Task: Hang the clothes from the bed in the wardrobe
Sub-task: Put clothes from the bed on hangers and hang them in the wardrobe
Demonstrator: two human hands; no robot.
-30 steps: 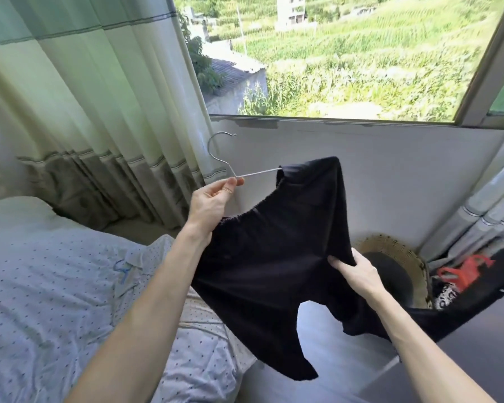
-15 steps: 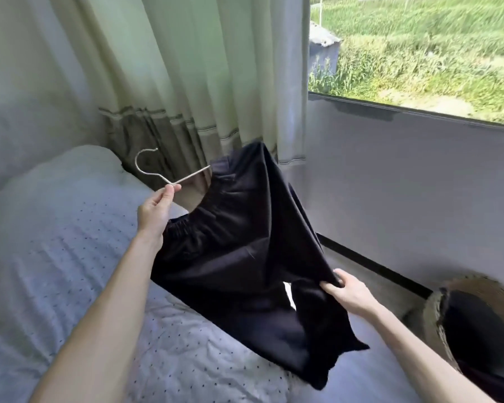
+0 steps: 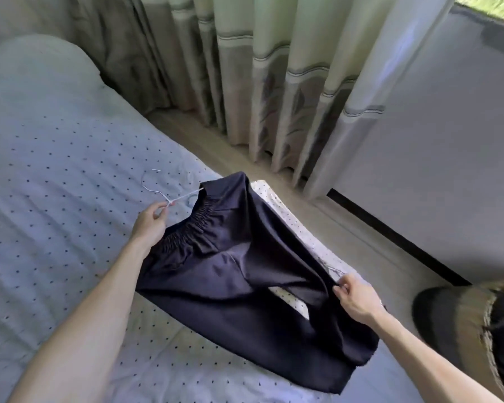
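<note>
Spanning pale blue dotted bed sheet [image 3: 56,199], left to right:

- Left hand [image 3: 149,226]: thumb and forefinger pinched on neck of thin white wire hanger [image 3: 185,196], hook aimed up-left toward pillow end.
- Dark navy elastic-waisted shorts [image 3: 245,280]: threaded on hanger at waistband, over bed's near edge, contact with sheet unclear. Long axis diagonal, waistband upper left, leg hems lower right.
- Right hand [image 3: 357,299]: fingers curled, pinching fabric of one leg.
- Woven straw basket [image 3: 489,330]: on floor, far right.

Risk, as judged: slight two-finger hold, so possible hanger tilt and waistband slipping off wire arm.
</note>
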